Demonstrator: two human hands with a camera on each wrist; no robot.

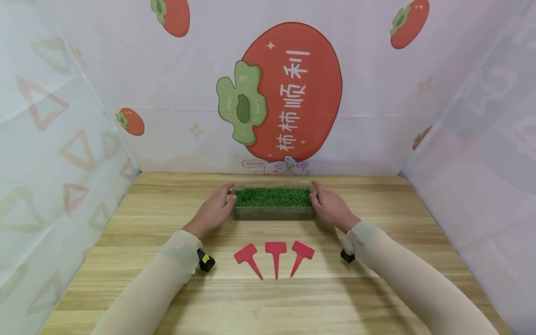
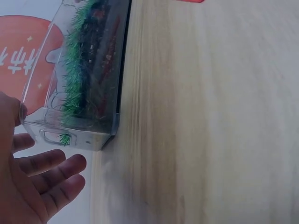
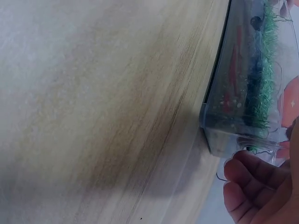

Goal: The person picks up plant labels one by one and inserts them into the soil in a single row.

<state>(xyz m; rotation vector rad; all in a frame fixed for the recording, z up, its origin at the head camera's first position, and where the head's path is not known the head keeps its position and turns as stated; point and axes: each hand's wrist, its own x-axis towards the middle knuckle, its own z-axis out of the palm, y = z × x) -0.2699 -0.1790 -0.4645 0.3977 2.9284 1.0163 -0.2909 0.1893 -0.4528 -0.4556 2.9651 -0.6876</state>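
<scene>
A clear plastic box [image 1: 274, 214] filled with green artificial grass [image 1: 272, 197] stands toward the back of the table. My left hand [image 1: 215, 208] is at its left end. There the thumb reaches the upper corner, while the other fingers are extended loosely beside the end wall, as the left wrist view shows. At the other end is my right hand [image 1: 331, 208], with bent fingertips by the small end handle [image 3: 254, 143]; how firmly they hold cannot be told. Through the wall of the box, reddish strips [image 3: 233, 70] and small pale bits show below the grass.
Three pink-red T-shaped plant labels [image 1: 276, 253] lie in a row on the wooden table [image 1: 251, 307], nearer than the box, stems pointing toward me. Behind the table hangs a pale backdrop [image 1: 176, 83] printed with persimmons, and patterned sheets enclose both sides.
</scene>
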